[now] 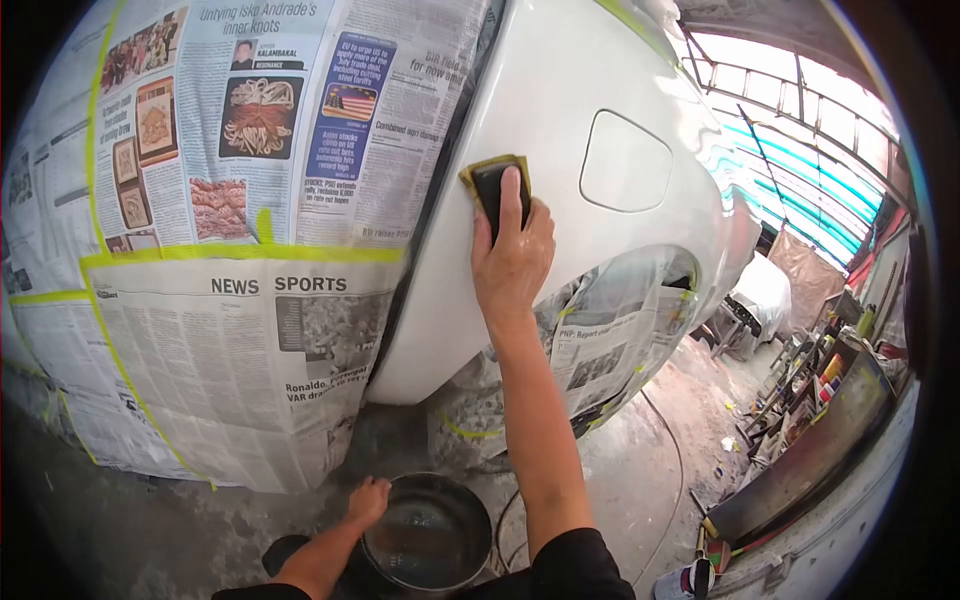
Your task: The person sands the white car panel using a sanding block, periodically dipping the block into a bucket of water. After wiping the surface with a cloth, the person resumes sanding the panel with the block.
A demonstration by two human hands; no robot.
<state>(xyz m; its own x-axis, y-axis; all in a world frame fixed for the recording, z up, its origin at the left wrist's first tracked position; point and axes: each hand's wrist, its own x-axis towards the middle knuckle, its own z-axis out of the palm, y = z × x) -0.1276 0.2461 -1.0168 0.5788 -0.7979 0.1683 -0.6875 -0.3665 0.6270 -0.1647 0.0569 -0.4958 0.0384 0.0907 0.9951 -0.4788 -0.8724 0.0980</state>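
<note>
My right hand (512, 255) presses a dark sanding block (492, 185) wrapped in yellowish sandpaper flat against the white car body panel (560, 110), just left of the fuel filler flap (625, 160). My left hand (368, 500) rests on the rim of a dark bucket of water (428, 535) standing on the floor below. Newspaper (240, 230) held with yellow-green masking tape covers the car door to the left of the panel.
More taped newspaper (610, 340) fills the wheel arch. A hose or cable (672, 450) loops over the concrete floor. A cluttered workbench (820, 400) with bottles and tools stands at the right. Another covered car (765, 290) sits further back.
</note>
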